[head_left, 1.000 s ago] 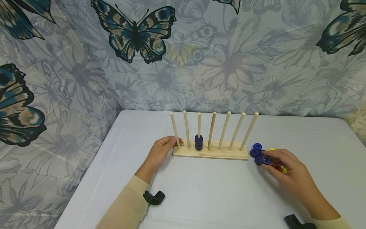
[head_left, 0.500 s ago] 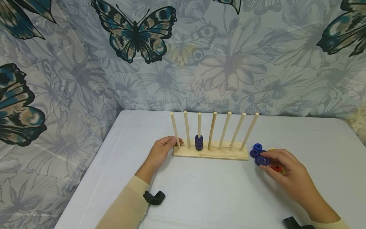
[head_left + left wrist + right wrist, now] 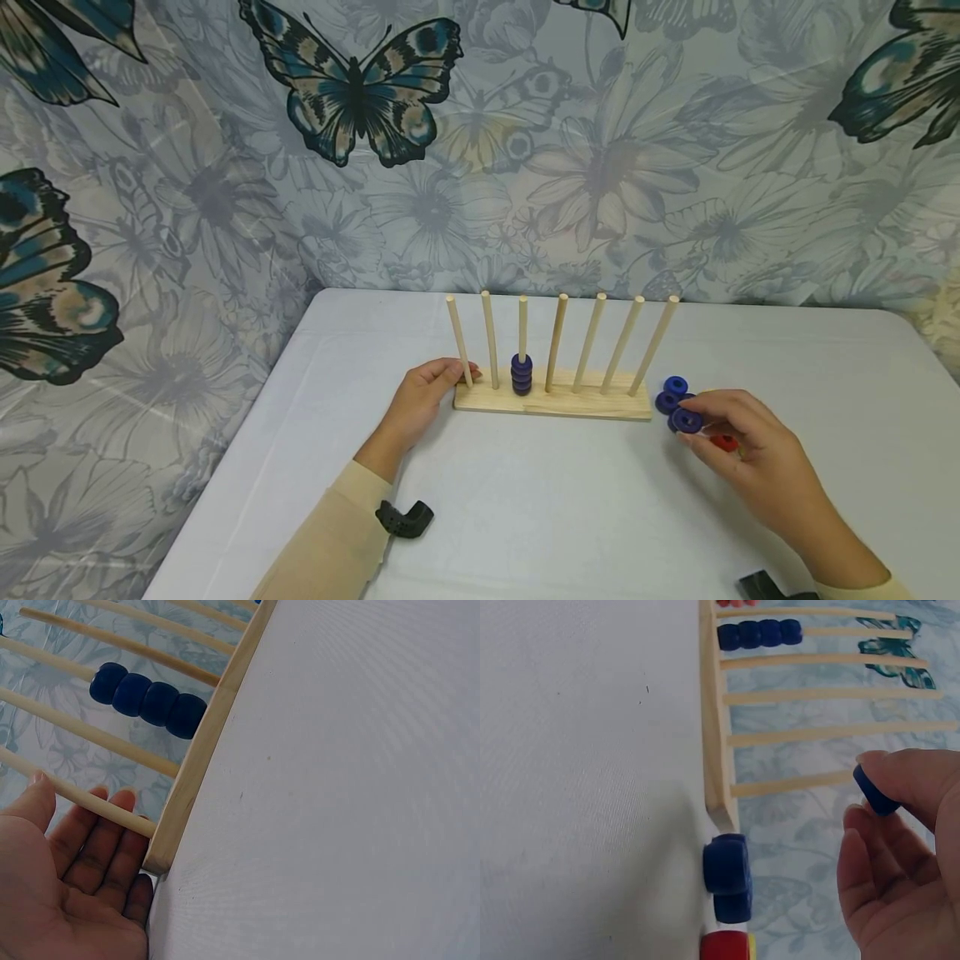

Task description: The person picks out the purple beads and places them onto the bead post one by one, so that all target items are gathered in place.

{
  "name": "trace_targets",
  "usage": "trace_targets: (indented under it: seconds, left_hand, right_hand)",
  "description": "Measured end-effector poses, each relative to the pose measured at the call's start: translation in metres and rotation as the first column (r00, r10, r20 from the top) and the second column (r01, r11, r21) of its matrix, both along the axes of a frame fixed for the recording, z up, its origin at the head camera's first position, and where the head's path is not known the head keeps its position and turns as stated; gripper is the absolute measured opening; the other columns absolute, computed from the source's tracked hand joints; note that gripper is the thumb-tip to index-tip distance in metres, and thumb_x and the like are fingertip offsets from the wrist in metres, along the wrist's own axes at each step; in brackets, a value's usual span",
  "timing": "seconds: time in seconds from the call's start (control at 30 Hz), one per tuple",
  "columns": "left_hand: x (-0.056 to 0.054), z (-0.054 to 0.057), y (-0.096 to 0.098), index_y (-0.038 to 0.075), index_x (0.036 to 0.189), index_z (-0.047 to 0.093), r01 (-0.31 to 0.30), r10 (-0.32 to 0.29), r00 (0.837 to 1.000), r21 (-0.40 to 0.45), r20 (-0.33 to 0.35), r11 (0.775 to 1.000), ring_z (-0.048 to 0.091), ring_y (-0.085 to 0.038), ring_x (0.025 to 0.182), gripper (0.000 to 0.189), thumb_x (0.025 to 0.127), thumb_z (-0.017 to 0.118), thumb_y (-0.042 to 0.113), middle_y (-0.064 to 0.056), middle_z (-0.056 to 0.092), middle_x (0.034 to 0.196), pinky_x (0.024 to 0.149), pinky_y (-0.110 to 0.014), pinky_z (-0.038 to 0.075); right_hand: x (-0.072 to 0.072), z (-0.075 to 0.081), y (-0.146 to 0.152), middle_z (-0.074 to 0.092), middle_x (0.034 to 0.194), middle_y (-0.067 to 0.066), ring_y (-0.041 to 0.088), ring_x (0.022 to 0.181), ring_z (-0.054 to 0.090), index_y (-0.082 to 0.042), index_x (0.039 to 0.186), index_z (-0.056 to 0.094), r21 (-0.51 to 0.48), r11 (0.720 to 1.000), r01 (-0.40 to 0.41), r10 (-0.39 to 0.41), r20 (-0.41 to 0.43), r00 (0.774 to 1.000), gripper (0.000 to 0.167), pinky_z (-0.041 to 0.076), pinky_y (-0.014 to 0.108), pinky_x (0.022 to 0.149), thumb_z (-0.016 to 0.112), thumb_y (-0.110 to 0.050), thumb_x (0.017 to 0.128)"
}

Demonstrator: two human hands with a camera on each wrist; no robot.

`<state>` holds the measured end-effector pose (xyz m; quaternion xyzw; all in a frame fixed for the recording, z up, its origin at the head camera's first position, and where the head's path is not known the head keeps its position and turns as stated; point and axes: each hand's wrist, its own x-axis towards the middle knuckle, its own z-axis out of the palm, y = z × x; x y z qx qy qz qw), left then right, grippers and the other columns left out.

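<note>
A wooden peg board [image 3: 585, 406] with a row of upright pegs stands on the white table. Several dark blue beads [image 3: 521, 375] are stacked on its third peg from the left. My left hand [image 3: 417, 398] holds the board's left end, its fingers curled behind the leftmost peg [image 3: 97, 804] and the thumb beside it. Beyond the board's right end, my right hand [image 3: 761, 475] pinches a blue bead [image 3: 876, 791] between thumb and fingers, its hole turned toward the head camera. Close behind that bead lie loose blue beads [image 3: 675, 386], partly hidden by it.
A red bead [image 3: 724, 442] lies under my right hand, partly covered; a bit of yellow shows beside the red bead in the right wrist view. The table [image 3: 525, 500] meets a wall with butterfly-patterned covering [image 3: 600, 167] at the back.
My right hand has shifted slightly left with the blue bead, and more of the red bead shows while the yellow ones are now mostly covered. The left hand and board stay put.
</note>
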<state>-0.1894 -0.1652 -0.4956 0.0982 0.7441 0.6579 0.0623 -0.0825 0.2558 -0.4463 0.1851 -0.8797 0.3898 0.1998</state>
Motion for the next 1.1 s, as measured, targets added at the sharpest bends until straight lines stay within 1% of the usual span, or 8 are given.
trace_targets:
  seconds: [0.13, 0.23, 0.53, 0.73, 0.83, 0.97, 1.03, 1.1]
  left_hand:
    - [0.000, 0.000, 0.000, 0.004, 0.125, 0.079, -0.003, 0.003, 1.000, -0.003, -0.004, 1.000, 0.061, -0.023, 0.135, 0.036, 0.115, 0.059, 0.032, -0.007, 0.078, 0.124, 0.119, -0.044, 0.041]
    - [0.000, -0.001, -0.001, 0.004, 0.125, 0.079, -0.001, 0.001, 1.000, -0.001, -0.005, 1.000, 0.061, -0.023, 0.133, 0.035, 0.115, 0.060, 0.031, -0.007, 0.078, 0.124, 0.118, -0.045, 0.041]
    - [0.000, -0.005, -0.002, 0.005, 0.126, 0.079, 0.011, -0.011, 1.000, -0.006, -0.010, 1.000, 0.063, -0.023, 0.130, 0.034, 0.116, 0.058, 0.030, -0.005, 0.078, 0.124, 0.116, -0.043, 0.044]
    - [0.001, -0.003, -0.001, 0.005, 0.126, 0.079, 0.009, -0.009, 1.000, -0.008, -0.012, 1.000, 0.063, -0.023, 0.129, 0.034, 0.116, 0.059, 0.030, -0.005, 0.078, 0.124, 0.116, -0.043, 0.044]
    - [0.001, -0.003, -0.001, 0.005, 0.126, 0.079, 0.008, -0.008, 1.000, -0.008, -0.013, 1.000, 0.064, -0.023, 0.129, 0.034, 0.116, 0.058, 0.030, -0.005, 0.078, 0.123, 0.116, -0.043, 0.044]
    - [0.001, -0.001, 0.000, 0.004, 0.127, 0.078, 0.009, -0.009, 1.000, -0.007, -0.010, 1.000, 0.064, -0.022, 0.129, 0.034, 0.116, 0.058, 0.030, -0.005, 0.078, 0.124, 0.116, -0.043, 0.044]
    - [0.001, 0.000, 0.000, 0.004, 0.127, 0.078, 0.007, -0.007, 1.000, -0.010, -0.009, 1.000, 0.064, -0.022, 0.130, 0.035, 0.116, 0.059, 0.030, -0.006, 0.078, 0.124, 0.116, -0.044, 0.044]
    - [0.001, 0.000, 0.000, 0.004, 0.127, 0.078, 0.005, -0.005, 1.000, -0.010, -0.008, 1.000, 0.063, -0.022, 0.130, 0.035, 0.115, 0.059, 0.031, -0.007, 0.078, 0.124, 0.116, -0.044, 0.044]
  right_hand:
    - [0.000, 0.002, -0.002, 0.066, 0.118, 0.003, 0.001, 0.095, 0.063, -0.002, 0.122, 0.075, 0.011, 1.000, -0.002, 0.002, -0.014, 1.000, 0.058, 0.053, 0.009, 0.081, 0.088, 0.025, 0.072]
    - [0.000, 0.004, -0.003, 0.067, 0.119, 0.002, 0.003, 0.094, 0.064, -0.002, 0.122, 0.075, 0.009, 1.000, -0.018, 0.018, -0.028, 0.999, 0.059, 0.053, 0.010, 0.080, 0.089, 0.025, 0.071]
    - [0.001, 0.013, -0.008, 0.069, 0.121, 0.000, 0.000, 0.098, 0.063, -0.004, 0.123, 0.075, 0.021, 0.998, -0.057, 0.058, -0.058, 0.997, 0.064, 0.052, 0.009, 0.082, 0.088, 0.027, 0.069]
    - [0.000, 0.020, -0.014, 0.069, 0.121, -0.002, 0.002, 0.098, 0.062, -0.005, 0.123, 0.076, 0.024, 0.998, -0.055, 0.056, -0.067, 0.996, 0.062, 0.052, 0.011, 0.076, 0.089, 0.024, 0.071]
    - [-0.001, 0.024, -0.018, 0.070, 0.119, -0.001, 0.004, 0.098, 0.061, -0.007, 0.123, 0.076, 0.023, 0.997, -0.070, 0.071, -0.085, 0.994, 0.063, 0.050, 0.012, 0.074, 0.090, 0.023, 0.070]
    - [-0.003, 0.027, -0.020, 0.070, 0.117, 0.000, 0.006, 0.098, 0.061, -0.008, 0.125, 0.076, 0.017, 0.995, -0.099, 0.100, -0.106, 0.989, 0.066, 0.049, 0.012, 0.081, 0.091, 0.022, 0.068]
    - [-0.004, 0.028, -0.021, 0.071, 0.116, 0.001, 0.007, 0.099, 0.061, -0.008, 0.125, 0.076, 0.009, 0.994, -0.112, 0.112, -0.114, 0.987, 0.062, 0.048, 0.012, 0.087, 0.091, 0.019, 0.071]
    - [-0.006, 0.029, -0.022, 0.071, 0.117, 0.001, 0.007, 0.099, 0.061, -0.008, 0.125, 0.076, 0.001, 0.992, -0.124, 0.123, -0.130, 0.984, 0.043, 0.048, 0.012, 0.090, 0.093, 0.001, 0.086]
